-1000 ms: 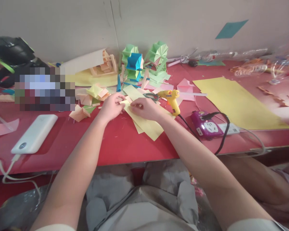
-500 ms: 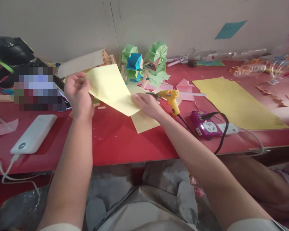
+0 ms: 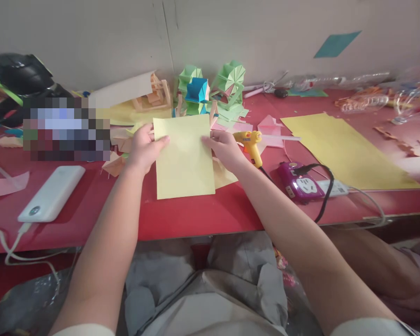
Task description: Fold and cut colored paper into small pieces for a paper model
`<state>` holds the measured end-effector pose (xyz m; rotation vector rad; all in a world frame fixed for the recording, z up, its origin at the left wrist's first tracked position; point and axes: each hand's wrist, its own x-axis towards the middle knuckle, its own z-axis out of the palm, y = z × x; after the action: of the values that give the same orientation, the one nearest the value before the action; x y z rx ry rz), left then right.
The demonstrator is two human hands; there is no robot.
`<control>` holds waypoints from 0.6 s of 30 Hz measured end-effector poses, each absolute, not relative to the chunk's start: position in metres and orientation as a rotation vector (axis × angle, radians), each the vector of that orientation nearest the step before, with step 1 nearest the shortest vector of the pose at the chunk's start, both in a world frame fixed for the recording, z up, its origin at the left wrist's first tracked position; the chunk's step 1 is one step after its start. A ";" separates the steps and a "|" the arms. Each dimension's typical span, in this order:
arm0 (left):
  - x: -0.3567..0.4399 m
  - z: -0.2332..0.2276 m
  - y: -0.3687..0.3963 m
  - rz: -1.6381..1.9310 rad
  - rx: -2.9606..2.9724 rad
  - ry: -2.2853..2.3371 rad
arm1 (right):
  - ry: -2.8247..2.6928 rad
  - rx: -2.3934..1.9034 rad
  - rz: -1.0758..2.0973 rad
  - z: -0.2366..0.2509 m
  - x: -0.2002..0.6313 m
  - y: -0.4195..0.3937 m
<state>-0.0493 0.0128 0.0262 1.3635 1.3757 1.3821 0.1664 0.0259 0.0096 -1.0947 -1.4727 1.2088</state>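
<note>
Both hands hold a pale yellow paper sheet (image 3: 183, 158) upright-facing over the red table (image 3: 182, 217). My left hand (image 3: 144, 149) pinches its upper left edge, thumb on the front. My right hand (image 3: 224, 148) grips its upper right edge. A second pale yellow sheet (image 3: 225, 176) lies flat under it, partly hidden. Just right of my right hand rests a yellow glue gun (image 3: 251, 143) with a black cord.
Folded green and blue paper models (image 3: 211, 88) stand by the wall. A large yellow sheet (image 3: 342, 149) lies at right, a purple power strip (image 3: 299, 183) before it. A white power bank (image 3: 51, 192) sits at left. Pink and orange paper scraps (image 3: 120, 161) lie beside my left hand.
One sheet was lifted off the pile by my left hand, swung up to the left, then brought back to the middle; both hands now hold it squarely by its top edges.
</note>
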 end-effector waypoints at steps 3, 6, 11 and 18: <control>-0.051 0.025 0.012 1.322 1.366 1.365 | -1.509 -1.145 1.102 0.007 0.170 0.029; -0.050 0.025 0.012 1.325 1.342 1.390 | -1.552 -1.168 1.037 0.005 0.172 0.030; -0.048 0.026 0.012 1.349 1.312 1.426 | -1.590 -1.158 0.962 0.004 0.171 0.030; -0.051 0.024 0.013 1.373 1.287 1.407 | -1.563 -1.188 0.947 0.006 0.171 0.029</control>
<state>-0.0508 0.0133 0.0235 1.2874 1.4074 1.3734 0.1708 0.0286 0.0055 -1.1883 -1.5627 0.9469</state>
